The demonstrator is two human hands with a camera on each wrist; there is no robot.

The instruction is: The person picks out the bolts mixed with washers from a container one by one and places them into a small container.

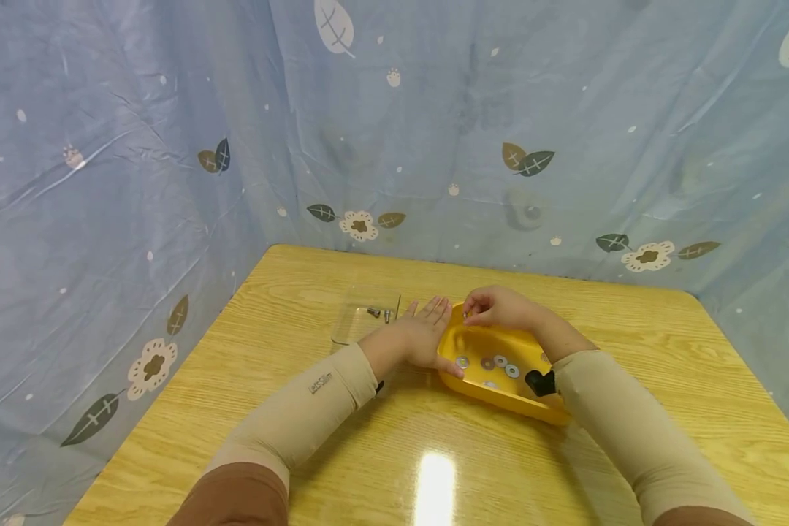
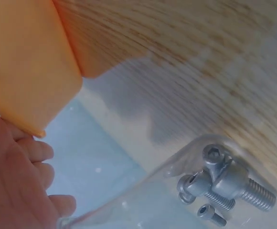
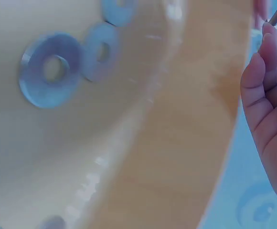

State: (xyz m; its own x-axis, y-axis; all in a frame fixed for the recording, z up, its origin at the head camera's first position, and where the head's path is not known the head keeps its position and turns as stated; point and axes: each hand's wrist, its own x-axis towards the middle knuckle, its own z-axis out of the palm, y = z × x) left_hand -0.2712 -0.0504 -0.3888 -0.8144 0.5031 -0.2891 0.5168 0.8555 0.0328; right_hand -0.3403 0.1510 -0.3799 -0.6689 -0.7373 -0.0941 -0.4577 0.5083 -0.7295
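My right hand (image 1: 502,308) is over the far left part of a yellow plastic tray (image 1: 500,399). Its thumb and fingertips pinch a small metal screw (image 3: 276,16), mostly covered by the fingers. Flat round washers (image 3: 51,70) lie on the tray's floor. My left hand (image 1: 423,340) rests against the tray's left side with fingers extended and spread, the thumb along the near rim. Left of that hand stands a clear plastic box (image 1: 339,340). Inside it are several socket head screws (image 2: 231,180) of different sizes.
Both containers stand on a wood-grain table (image 1: 289,292). A blue patterned curtain (image 1: 434,146) hangs behind the table and along its sides. A black wrist-worn piece (image 1: 539,383) on the right arm hangs over the tray's near right part.
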